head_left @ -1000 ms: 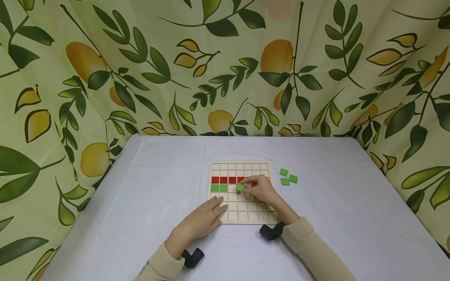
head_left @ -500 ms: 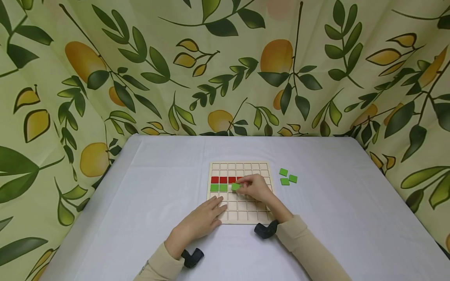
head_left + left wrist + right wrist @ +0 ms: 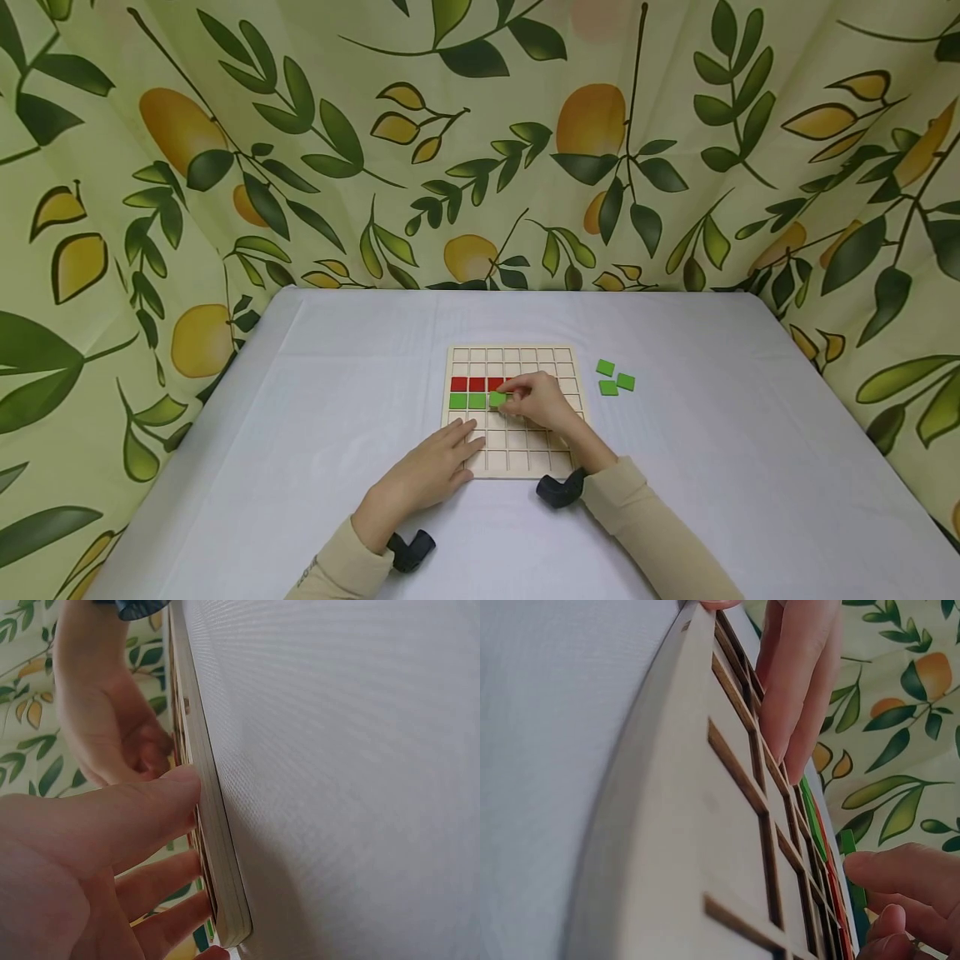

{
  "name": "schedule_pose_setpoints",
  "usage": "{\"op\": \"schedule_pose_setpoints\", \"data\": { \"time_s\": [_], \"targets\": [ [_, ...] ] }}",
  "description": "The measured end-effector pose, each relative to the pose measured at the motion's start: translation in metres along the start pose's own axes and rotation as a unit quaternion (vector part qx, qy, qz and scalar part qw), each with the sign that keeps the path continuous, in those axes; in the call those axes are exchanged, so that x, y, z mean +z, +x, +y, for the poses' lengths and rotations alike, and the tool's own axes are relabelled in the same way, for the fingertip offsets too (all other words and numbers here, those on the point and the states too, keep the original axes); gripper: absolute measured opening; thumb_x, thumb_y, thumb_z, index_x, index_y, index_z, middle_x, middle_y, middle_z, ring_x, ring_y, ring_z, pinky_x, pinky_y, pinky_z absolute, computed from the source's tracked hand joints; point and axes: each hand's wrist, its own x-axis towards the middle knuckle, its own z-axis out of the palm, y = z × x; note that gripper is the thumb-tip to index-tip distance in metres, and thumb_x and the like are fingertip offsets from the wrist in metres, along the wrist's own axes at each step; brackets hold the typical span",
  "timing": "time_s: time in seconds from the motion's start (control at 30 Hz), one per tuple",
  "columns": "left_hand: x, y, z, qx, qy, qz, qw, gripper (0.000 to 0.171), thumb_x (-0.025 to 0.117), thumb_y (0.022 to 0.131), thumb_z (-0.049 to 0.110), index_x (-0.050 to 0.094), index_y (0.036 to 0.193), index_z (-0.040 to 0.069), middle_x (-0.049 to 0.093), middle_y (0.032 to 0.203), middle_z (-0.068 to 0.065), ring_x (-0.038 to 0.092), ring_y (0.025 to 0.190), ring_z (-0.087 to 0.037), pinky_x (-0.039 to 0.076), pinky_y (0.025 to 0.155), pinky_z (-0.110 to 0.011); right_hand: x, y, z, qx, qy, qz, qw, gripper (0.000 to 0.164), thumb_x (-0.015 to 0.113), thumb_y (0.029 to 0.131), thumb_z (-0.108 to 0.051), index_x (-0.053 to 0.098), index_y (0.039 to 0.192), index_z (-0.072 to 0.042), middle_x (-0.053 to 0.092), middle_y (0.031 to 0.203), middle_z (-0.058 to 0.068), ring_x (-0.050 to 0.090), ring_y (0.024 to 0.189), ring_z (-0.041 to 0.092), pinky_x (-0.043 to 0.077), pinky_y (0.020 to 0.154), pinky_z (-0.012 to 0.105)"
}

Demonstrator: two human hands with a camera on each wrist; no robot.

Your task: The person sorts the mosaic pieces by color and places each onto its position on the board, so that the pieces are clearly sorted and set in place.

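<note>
A pale wooden grid board [image 3: 517, 462] lies on the table, with red square tiles [image 3: 477, 384] in one row and two green tiles [image 3: 467, 402] at the left of the row below. My right hand [image 3: 542, 402] pinches another green tile [image 3: 497, 401] over the third cell of that green row; the right wrist view shows this tile [image 3: 848, 847] tilted at the fingertips. Spread fingers of my left hand [image 3: 435, 467] rest on the board's lower left part. In the left wrist view the left thumb [image 3: 180, 784] lies against the board's edge [image 3: 214, 840]. The right hand covers part of the red row.
Three loose green tiles [image 3: 608, 388] lie on the white tablecloth [image 3: 705, 433] to the right of the board. A leaf-and-fruit patterned curtain [image 3: 480, 167] stands behind the table and along both sides. Each wrist wears a black camera mount [image 3: 411, 551].
My right hand has moved left with the pinched green tile, from around the fourth column to the third, right beside the placed green tiles. The left hand keeps its place.
</note>
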Motion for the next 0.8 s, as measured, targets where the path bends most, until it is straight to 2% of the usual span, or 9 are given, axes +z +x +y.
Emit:
{"op": "schedule_pose_setpoints", "data": {
  "time_s": [0.13,0.5,0.53,0.73,0.8],
  "targets": [
    [0.0008,0.0008,-0.0009,-0.002,0.004,0.0,1.0,0.045,0.057,0.096,0.022,0.052,0.138,0.008,0.043,0.152,-0.015,0.039,0.142,-0.034,0.038,0.117,-0.047,0.0013,0.0018,0.0006,0.003,-0.008,-0.002,1.0,0.024,0.077,0.076,-0.007,0.075,0.099,-0.003,0.048,0.062,-0.003,0.043,0.059,0.01,0.031,0.05,0.015],
    [0.0013,0.0013,-0.001,-0.001,0.007,0.002,1.0,0.045,0.057,0.096,0.022,0.053,0.138,0.008,0.043,0.151,-0.015,0.04,0.142,-0.034,0.039,0.117,-0.046,0.0028,0.0046,0.0034,-0.033,-0.026,-0.004,0.999,0.022,0.079,0.075,-0.006,0.075,0.097,-0.002,0.047,0.06,-0.003,0.042,0.058,0.01,0.03,0.051,0.017],
    [0.005,0.0019,-0.0036,0.003,0.016,0.007,0.9998,0.045,0.057,0.096,0.024,0.053,0.138,0.009,0.044,0.151,-0.014,0.041,0.142,-0.033,0.04,0.116,-0.046,0.0028,0.0045,0.0033,-0.034,-0.026,-0.005,0.999,0.022,0.079,0.075,-0.006,0.075,0.097,-0.002,0.047,0.06,-0.003,0.042,0.058,0.01,0.031,0.051,0.017],
    [0.0043,0.0012,-0.0035,0.004,0.01,0.008,0.9999,0.045,0.057,0.096,0.022,0.052,0.138,0.009,0.043,0.152,-0.014,0.04,0.142,-0.034,0.04,0.116,-0.046,0.003,0.0055,0.004,-0.03,-0.026,-0.009,0.999,0.022,0.078,0.076,-0.005,0.075,0.097,-0.002,0.047,0.06,-0.003,0.042,0.056,0.01,0.03,0.049,0.017],
    [-0.0004,0.0,-0.0003,0.002,0.003,0.003,1.0,0.045,0.057,0.096,0.021,0.052,0.138,0.007,0.043,0.152,-0.015,0.039,0.142,-0.034,0.039,0.117,-0.047,0.0033,0.006,0.0042,-0.027,-0.024,-0.011,0.999,0.022,0.078,0.076,-0.005,0.075,0.097,-0.002,0.046,0.06,-0.003,0.041,0.056,0.01,0.03,0.048,0.017]
  ]
}}
